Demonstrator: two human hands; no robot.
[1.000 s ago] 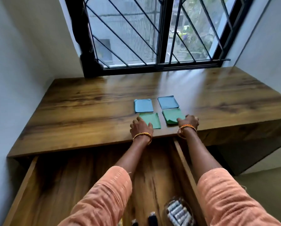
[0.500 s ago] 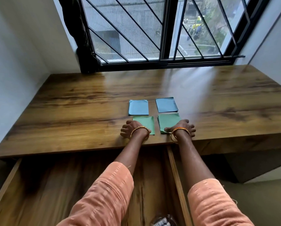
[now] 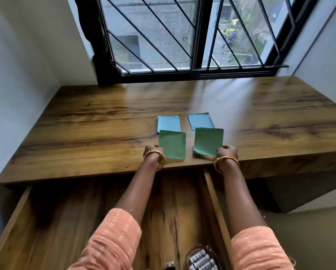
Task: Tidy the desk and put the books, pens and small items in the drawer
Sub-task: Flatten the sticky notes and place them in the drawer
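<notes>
Desk (image 3: pixel 104 121), blue pads (image 3: pixel 168 123), open drawer (image 3: pixel 56 217)

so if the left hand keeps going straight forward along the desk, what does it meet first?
Probably the left blue pad. The left hand grips the left green pad, whose far edge already overlaps that blue pad in this view; height gap unclear.

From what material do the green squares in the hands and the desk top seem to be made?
The two thin green squares look like matte paper or thin card: flat, lifted by one edge without sagging much. The brown desk top shows wood grain with a glossy finish reflecting the window; solid wood or laminate cannot be told.
</notes>
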